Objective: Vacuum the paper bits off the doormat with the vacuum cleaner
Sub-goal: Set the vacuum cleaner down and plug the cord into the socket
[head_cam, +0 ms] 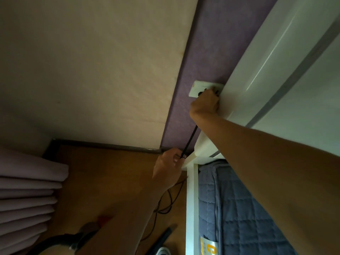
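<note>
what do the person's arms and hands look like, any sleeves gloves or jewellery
Both forearms are bare up to the frame edge, with no sleeve in view. The left hand and right hand wear no gloves, and no watch, band or ring shows on the sides visible.

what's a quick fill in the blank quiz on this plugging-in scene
The right hand grips the end of the power cord at the white wall outlet, set on a ____ strip of wall.
The left hand pinches the cord lower down; the cord is ____.
The quilted mattress beside the white bed frame is ____.
Missing words: purple; black; blue.
</note>
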